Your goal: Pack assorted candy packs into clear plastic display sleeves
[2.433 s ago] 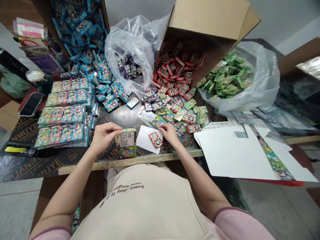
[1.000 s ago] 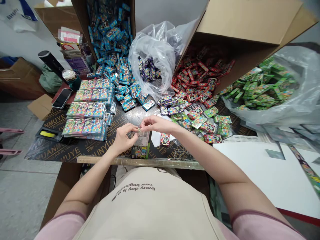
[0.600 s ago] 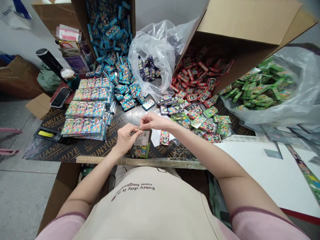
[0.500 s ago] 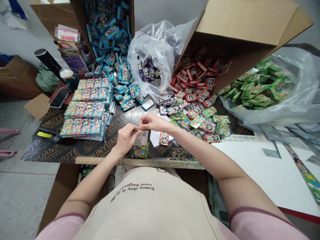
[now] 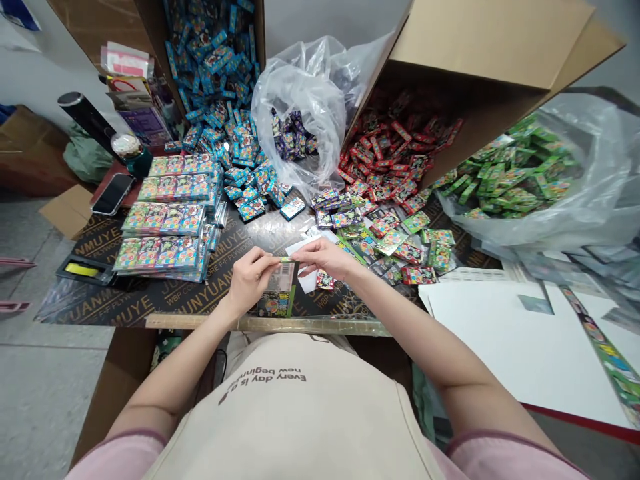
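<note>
My left hand (image 5: pixel 253 275) pinches the top edge of a printed packet (image 5: pixel 278 293) with green and dark artwork and a pale label. The packet stands out from the table's front edge, close to my apron. At its upper right corner is my right hand (image 5: pixel 325 259), thumb and fingers slightly apart, with nothing visible held between them. White paper (image 5: pixel 307 281) lies partly under my right hand, and a small red packet (image 5: pixel 325 280) rests on it. To the right is a loose pile of small green, red and purple packets (image 5: pixel 393 240).
Stacked packs (image 5: pixel 163 220) stand at the left beside a phone (image 5: pixel 113 194) and a tape holder (image 5: pixel 83 269). Behind are blue packets (image 5: pixel 245 143), a plastic bag (image 5: pixel 327 107), and a carton (image 5: pixel 480 40) of red packets. A bag of green packets (image 5: pixel 525 173) and white sheets (image 5: pixel 480 333) lie right.
My hands have moved apart. My right fingers have opened from their pinch at the packet's top edge, and more of the packet shows. The whole view has shifted slightly.
</note>
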The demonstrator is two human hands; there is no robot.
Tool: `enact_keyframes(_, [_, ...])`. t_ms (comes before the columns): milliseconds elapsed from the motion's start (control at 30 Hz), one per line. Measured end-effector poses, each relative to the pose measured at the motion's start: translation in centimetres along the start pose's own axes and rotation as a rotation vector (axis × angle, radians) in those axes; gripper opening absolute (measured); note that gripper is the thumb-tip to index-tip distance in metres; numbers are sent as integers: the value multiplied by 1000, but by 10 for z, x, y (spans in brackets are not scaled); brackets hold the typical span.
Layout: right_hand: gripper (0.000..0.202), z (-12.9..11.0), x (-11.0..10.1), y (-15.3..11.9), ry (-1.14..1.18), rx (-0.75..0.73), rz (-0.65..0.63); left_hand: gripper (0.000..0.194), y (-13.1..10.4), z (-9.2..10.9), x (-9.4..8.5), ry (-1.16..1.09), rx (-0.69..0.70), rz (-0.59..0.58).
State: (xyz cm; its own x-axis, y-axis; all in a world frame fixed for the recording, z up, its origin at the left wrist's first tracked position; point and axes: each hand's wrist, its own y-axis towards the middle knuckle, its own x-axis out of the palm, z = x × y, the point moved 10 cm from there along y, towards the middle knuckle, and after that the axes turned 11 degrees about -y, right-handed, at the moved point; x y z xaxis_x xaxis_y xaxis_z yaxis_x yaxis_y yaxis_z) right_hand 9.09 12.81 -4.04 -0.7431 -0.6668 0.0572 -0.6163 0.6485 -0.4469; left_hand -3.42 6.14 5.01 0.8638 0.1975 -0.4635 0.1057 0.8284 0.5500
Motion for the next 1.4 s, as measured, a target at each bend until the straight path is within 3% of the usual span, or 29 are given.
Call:
enact_keyframes(100, [30, -7, 0, -1, -41, -64, 14, 15, -1, 0, 0, -7, -16, -4])
enact_keyframes(167, [32, -4, 5, -3, -25, -68, -44, 15, -2, -2, 0, -19, -34, 4])
enact_keyframes(300, [54, 15, 14, -8, 151, -52, -125, 9, -6, -9, 1, -65, -108, 28])
enact_keyframes(400, [63, 30, 10, -13, 147, -150, 10, 25, -19, -26, 0, -202, -278, 121])
enact_keyframes(500, [50, 41, 18, -24, -88, -293, 158, 58, -45, -50, 8, -488, -506, 224])
enact_keyframes(533, [44, 44, 24, -28, -170, -332, 198, 61, -55, -56, 14, -577, -576, 223])
enact_keyframes(667, [21, 51, 49, -46, -282, -437, 279, 33, -95, -64, 35, -671, -782, 110])
enact_keyframes(767, [18, 53, 58, -59, -286, -497, 295, 23, -107, -47, 32, -567, -683, 40])
enact_keyframes(933, [27, 65, 68, -76, -203, -575, 262, 15, -119, -12, 23, -501, -473, 37])
enact_keyframes(1133, [76, 63, 80, -110, 135, -659, 179, 23, -130, 11, 27, -414, -361, 21])
enact_keyframes(1200, [66, 56, 82, -122, 44, -670, 217, 21, -131, 16, 31, -381, -328, 8])
enact_keyframes(1300, [33, 48, 86, -136, -137, -709, 238, 17, -131, 22, 36, -326, -269, -30])
enact_keyframes(1400, [34, 49, 86, -147, -172, -762, 198, 15, -130, 34, 38, -230, -143, -86])
